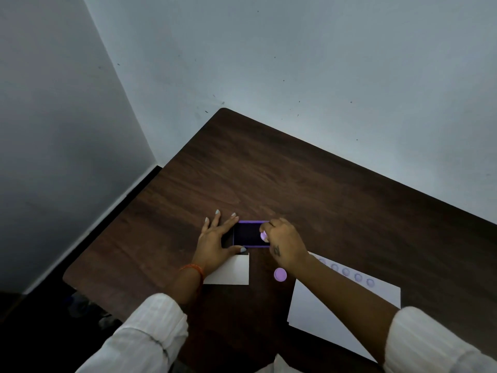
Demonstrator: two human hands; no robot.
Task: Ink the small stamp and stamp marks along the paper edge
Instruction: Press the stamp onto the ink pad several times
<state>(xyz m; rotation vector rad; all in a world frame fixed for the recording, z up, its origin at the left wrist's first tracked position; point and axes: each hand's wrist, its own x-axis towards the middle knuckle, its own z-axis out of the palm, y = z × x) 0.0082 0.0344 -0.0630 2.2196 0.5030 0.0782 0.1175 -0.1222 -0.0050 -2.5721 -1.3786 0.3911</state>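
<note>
A purple-framed ink pad (248, 234) with a dark inked face lies on the dark wooden table (295, 184). My right hand (285, 243) pinches a small light-purple stamp (263, 235) and holds it down on the pad's right end. My left hand (217, 239) rests flat on the table with its fingers spread, its index finger and thumb against the pad's left side. A white sheet of paper (322, 313) lies to the right, partly under my right forearm. Along its far edge runs a row of several round bluish stamp marks (352, 274).
A round purple cap (280, 274) sits on the table between the two papers. A smaller white card (231, 271) lies just below my left hand. The table's far corner (224, 110) meets grey walls, and its left edge drops to the floor.
</note>
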